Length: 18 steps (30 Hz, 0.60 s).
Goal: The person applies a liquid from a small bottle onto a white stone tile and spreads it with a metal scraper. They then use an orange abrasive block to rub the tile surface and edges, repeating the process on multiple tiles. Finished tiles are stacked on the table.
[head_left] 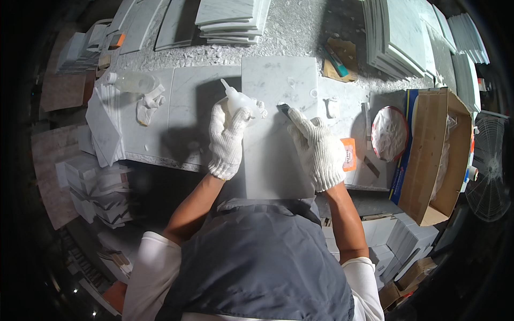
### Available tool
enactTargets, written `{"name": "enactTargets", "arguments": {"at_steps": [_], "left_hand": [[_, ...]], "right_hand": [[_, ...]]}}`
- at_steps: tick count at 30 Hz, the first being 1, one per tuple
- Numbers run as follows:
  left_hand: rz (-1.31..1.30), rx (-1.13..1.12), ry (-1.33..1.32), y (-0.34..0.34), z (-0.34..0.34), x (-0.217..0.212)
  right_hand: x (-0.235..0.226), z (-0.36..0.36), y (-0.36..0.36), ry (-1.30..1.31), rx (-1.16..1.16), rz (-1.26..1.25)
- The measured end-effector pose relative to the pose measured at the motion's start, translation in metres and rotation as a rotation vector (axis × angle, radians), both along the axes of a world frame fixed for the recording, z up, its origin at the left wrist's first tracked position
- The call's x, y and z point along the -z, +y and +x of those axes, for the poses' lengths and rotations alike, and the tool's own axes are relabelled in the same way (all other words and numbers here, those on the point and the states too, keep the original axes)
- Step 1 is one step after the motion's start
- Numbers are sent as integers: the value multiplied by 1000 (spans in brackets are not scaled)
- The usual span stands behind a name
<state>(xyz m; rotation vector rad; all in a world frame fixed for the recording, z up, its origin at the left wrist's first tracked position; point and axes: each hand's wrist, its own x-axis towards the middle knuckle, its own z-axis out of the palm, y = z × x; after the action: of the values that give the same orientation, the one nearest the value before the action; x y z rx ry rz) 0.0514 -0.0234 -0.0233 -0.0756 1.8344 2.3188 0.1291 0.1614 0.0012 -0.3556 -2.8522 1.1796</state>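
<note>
A white marble tile [278,155] with grey veins lies in front of me, its near edge close to my apron. My left hand [225,139], in a white knit glove, is closed around a small translucent squeeze bottle [239,100] with its thin nozzle tilted up and to the left. My gloved right hand [317,144] grips a small dark tool [284,108], its tip at the tile's surface; the fingers hide most of it, so its kind is unclear. Small whitish spots [292,82] mark the tile's far part.
More tiles [195,96] lie to the left, beside a clear plastic bottle [134,82] and a crumpled glove [149,107]. Tile stacks [230,18] stand at the back. On the right are a round dish of white material [390,134], an orange packet [348,154] and a cardboard box [428,155].
</note>
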Motion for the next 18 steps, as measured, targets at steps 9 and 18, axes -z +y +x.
{"name": "enactTargets", "arguments": {"at_steps": [9, 18], "left_hand": [[-41, -11, -20, -1, -2, 4], [-134, 22, -48, -1, -1, -20]], "right_hand": [[-7, 17, -1, -17, 25, 8], [2, 5, -6, -18, -23, 211]]}}
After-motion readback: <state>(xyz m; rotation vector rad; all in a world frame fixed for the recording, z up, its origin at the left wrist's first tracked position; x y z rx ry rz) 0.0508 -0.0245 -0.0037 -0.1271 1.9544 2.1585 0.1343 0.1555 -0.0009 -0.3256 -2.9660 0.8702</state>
